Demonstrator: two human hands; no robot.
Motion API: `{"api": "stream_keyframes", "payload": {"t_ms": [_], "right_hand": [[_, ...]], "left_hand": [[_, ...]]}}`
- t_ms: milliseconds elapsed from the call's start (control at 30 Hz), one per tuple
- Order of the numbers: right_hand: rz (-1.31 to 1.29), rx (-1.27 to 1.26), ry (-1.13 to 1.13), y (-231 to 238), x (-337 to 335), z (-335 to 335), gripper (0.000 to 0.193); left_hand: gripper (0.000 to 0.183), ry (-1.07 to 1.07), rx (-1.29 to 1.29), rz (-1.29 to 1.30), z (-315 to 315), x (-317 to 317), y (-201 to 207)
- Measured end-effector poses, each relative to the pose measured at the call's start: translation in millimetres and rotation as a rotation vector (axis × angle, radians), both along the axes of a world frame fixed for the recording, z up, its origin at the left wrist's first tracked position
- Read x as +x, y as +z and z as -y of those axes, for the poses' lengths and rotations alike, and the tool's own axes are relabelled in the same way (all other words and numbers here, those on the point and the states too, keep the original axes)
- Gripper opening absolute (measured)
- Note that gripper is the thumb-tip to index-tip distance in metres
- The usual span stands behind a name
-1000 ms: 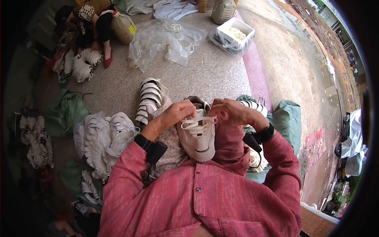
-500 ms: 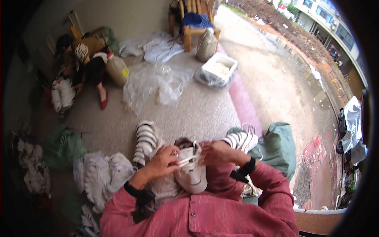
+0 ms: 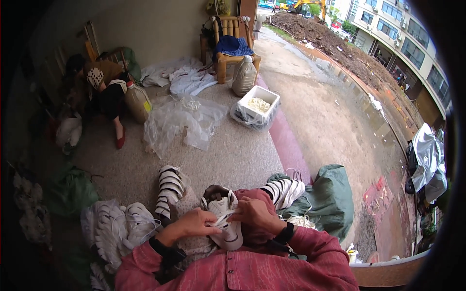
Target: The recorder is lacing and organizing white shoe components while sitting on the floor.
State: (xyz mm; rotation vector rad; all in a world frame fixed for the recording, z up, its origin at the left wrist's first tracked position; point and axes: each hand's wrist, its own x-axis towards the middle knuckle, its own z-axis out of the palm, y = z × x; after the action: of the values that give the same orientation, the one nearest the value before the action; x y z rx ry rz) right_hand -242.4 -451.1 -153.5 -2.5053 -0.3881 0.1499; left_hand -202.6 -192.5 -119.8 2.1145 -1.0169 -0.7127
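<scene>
- Head view: both hands now sit closer together over the lacing than a second ago, when a wider gap lay between them.
- The view has tilted up since then; the whole bamboo chair [image 3: 233, 57] and a yellow excavator [image 3: 308, 4] beyond the dirt now show, and the shoe lies lower in the picture.
- The left hand [image 3: 196, 223] has its thumb and fingers pinched on the white lace [image 3: 224, 222], coming in from the shoe's left side.
- The right hand [image 3: 257, 213], fingers bent, is clamped on the same lace from the other side, its fingertips near the left hand's.
- The white shoe [image 3: 221, 207] is on the person's lap, between pale patterned cloth [image 3: 198, 246] on the left and red cloth [image 3: 255, 236] on the right.
- Its toe points back toward the person's body, its brown-lined opening away; the long axis runs nearly straight away from the body, leaning slightly left at the heel, much as before.
- Stacks of white shoe parts stand beyond each hand: a left stack [image 3: 170, 186] and a right stack [image 3: 286, 191], the latter beside a green sack [image 3: 332, 194].
</scene>
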Motion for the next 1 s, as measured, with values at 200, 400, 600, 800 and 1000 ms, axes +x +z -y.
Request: {"api": "stream_keyframes", "payload": {"t_ms": [200,400,600,800,1000], "right_hand": [[0.026,0.117,0.227,3,10,17,0.034],[0.185,0.091,0.262,3,14,17,0.031],[0.284,0.102,0.139,-8,-5,2,0.03],[0.404,-0.053,0.269,5,-35,3,0.028],[0.051,0.697,-0.125,6,10,13,0.036]], "left_hand": [[0.034,-0.086,-0.161,0.141,-5,5,-4],[0.031,-0.151,-0.137,0.003,-10,21,-10],[0.029,-0.053,-0.132,-0.363,-11,31,-19],[0.026,-0.007,-0.168,-0.408,-15,24,-25],[0.033,0.434,-0.451,-0.43,-22,16,-44]]}}
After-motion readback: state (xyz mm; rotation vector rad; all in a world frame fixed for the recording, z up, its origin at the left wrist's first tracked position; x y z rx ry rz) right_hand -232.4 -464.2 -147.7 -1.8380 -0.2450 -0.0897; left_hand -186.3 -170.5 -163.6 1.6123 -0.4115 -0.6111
